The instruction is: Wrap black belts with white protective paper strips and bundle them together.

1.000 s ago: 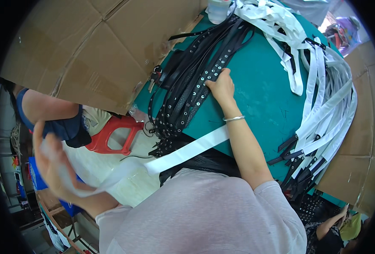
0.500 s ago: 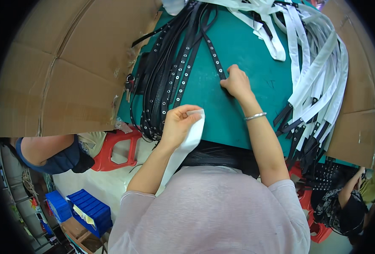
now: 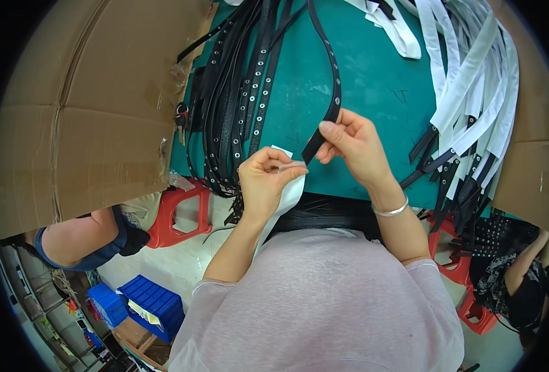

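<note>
Since the earlier frame, we note that the right hand [image 3: 355, 142] has drawn the free end of a black eyelet strap [image 3: 335, 87] down and inward, so that it now meets the left hand [image 3: 265, 186], which has stayed near the table's front edge with its white strip [image 3: 293, 195]. The view has also tipped slightly.

We find the right hand closed in a pinch on the strap just above its tip, the rest of the strap running up over the green table [image 3: 367, 74]. The left hand is pinched narrow on the end of the white strip, which hangs toward the wearer's lap. The strap's tip lies at the left fingertips; we cannot tell whether it touches the strip.

As to progress, we judge the pile of white strips [image 3: 473, 105] on the right to be finished pieces: black ends protrude from many of them. On the left, the bundle of black straps [image 3: 225, 118] shows bare eyelets and no white, so we count it as outstanding. The strap in hand is bare where we see it; we rate this piece at its outset, strap and strip brought together but not yet visibly joined.
</note>
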`<state>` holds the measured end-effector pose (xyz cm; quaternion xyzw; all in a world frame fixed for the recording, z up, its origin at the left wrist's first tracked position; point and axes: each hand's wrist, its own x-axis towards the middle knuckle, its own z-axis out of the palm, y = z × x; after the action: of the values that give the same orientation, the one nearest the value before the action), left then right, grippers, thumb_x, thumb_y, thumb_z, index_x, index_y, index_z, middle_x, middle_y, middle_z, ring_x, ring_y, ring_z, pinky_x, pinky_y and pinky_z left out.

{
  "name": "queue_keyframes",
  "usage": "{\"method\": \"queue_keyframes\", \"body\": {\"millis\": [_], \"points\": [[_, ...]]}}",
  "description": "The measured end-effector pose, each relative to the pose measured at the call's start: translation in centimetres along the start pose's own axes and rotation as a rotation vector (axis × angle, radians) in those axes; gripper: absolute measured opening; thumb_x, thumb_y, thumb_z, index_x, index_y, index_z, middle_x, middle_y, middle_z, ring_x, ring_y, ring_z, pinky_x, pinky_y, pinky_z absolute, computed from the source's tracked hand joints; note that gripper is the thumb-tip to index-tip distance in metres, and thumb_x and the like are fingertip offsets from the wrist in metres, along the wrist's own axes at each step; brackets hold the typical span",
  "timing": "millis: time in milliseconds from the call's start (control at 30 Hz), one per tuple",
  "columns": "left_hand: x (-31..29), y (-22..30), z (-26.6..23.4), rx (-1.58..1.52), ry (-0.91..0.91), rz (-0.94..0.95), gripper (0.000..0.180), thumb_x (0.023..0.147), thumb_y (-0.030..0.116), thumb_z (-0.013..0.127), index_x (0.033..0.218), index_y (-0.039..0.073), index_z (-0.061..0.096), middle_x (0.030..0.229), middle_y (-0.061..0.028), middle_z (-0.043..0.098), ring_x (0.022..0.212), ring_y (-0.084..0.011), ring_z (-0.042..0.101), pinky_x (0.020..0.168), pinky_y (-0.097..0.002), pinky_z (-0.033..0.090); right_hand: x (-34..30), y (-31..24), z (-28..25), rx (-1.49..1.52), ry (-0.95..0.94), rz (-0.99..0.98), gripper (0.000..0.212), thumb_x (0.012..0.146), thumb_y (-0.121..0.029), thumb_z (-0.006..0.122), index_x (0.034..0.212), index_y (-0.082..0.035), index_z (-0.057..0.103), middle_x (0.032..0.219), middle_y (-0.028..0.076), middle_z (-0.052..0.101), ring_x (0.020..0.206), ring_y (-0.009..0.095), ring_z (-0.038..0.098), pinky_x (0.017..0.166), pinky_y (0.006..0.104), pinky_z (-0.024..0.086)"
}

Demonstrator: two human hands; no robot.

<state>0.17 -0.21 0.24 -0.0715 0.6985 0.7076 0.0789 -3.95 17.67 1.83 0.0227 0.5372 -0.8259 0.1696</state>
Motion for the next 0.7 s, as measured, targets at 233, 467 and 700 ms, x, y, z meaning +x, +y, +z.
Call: {"method": "queue_keyframes", "body": {"millis": [233,467,700], "points": [[-0.1,0.9,0.8,0.038,0.051,0.045,0.027,0.065,-0.007,0.077,0.072,0.003,0.053,0.07,-0.0039,0.061,0.07,-0.009,0.063,0.061,-0.0193,0.05,-0.5,0.7,0.6,-0.016,0.033,-0.128,0.014,0.091,-0.014,0.056,0.089,0.001,0.055,0.071,0.008,0.062,0.059,0.012,0.061,0.053,0.0221,0.051],[-0.2,1.2,0.9,0.142,0.085,0.069,0.027,0.065,-0.006,0.077,0.074,0.002,0.054,0.07,-0.0043,0.062,0.069,-0.0091,0.063,0.062,-0.0202,0.051,-0.5,0.6,0.9,-0.045,0.021,-0.168,0.014,0.09,-0.013,0.056,0.087,0.001,0.054,0.071,0.008,0.062,0.059,0.012,0.061,0.053,0.0228,0.052],[0.0,1.6,0.8,0.155,0.056,0.039,0.029,0.065,-0.005,0.077,0.074,0.003,0.051,0.068,-0.0059,0.063,0.066,-0.009,0.063,0.058,-0.0206,0.051,-0.4,0.8,0.6,-0.091,0.002,-0.189,0.015,0.09,-0.013,0.057,0.087,0.001,0.054,0.071,0.008,0.062,0.059,0.012,0.061,0.053,0.0228,0.052]]}}
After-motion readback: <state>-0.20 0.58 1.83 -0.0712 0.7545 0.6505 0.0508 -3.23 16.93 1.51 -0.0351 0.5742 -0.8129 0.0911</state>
